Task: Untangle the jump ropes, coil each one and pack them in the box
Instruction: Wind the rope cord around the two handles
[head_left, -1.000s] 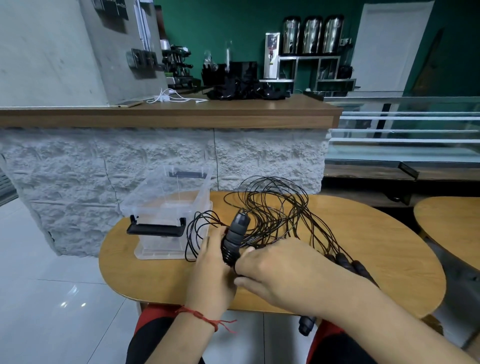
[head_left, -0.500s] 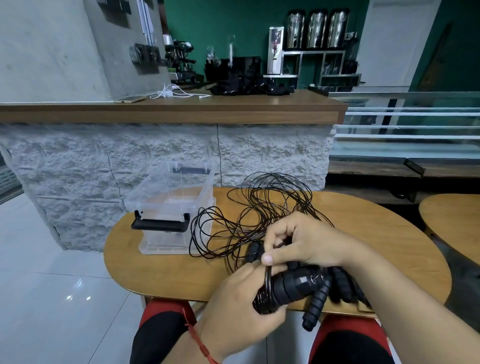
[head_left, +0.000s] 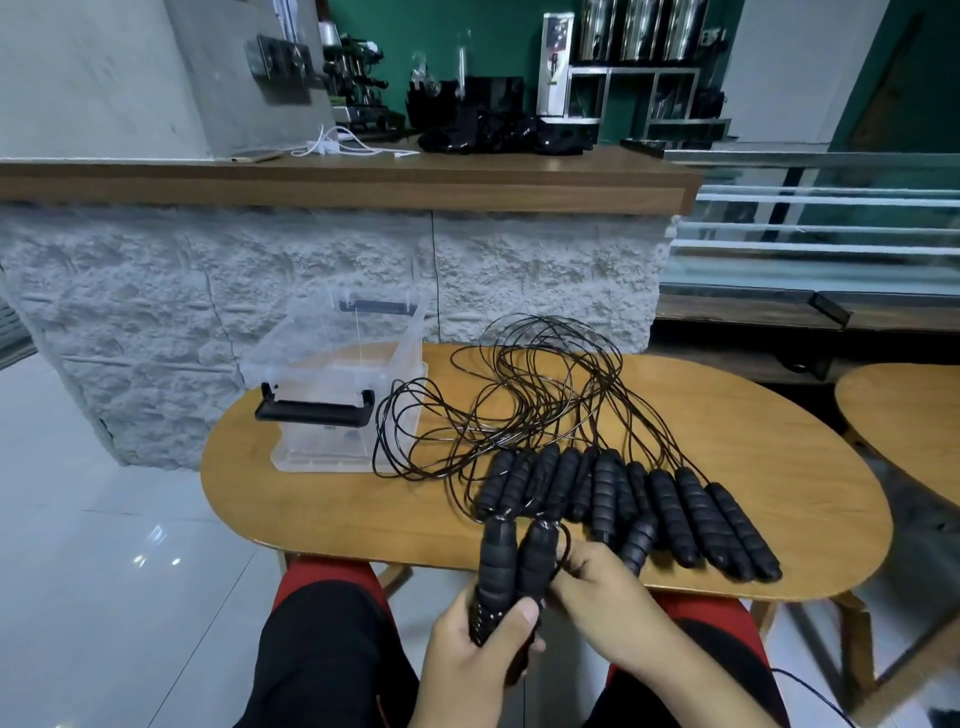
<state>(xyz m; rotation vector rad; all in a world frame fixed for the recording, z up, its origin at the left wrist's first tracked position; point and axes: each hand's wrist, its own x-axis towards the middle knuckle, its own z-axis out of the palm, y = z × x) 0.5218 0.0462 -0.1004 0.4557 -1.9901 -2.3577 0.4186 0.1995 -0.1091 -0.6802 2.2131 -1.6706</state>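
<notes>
**Wooden surface by stone-faced counter, jump ropes in a tangle**

Oval wooden surface (head_left: 311, 519) in front of stone-clad counter (head_left: 363, 291); green wall and drink machines behind. Clear plastic box (head_left: 311, 441) at left end of surface, open at top, black carry handle (head_left: 317, 413) on near side.

Just right of box, on surface: black jump ropes (head_left: 524, 395), thin cords in loose overlapping loops, not coiled. Closer to near edge: row of ribbed black handles (head_left: 696, 514), lying side by side and fanned, cords leading back into the tangle.

Below near edge, over lap:
- Left hand (head_left: 467, 654) wrapped round lower ends of held pair of handles (head_left: 498, 561), thumb across front. Pair roughly upright, pressed together.
- Right hand (head_left: 608, 597) just beside, fingers curled, pinching cord loop (head_left: 567, 540) off top of right handle of that pair.

Second wooden table (head_left: 909, 415) at right, well apart. Black trousers (head_left: 322, 649) under the hands.
</notes>
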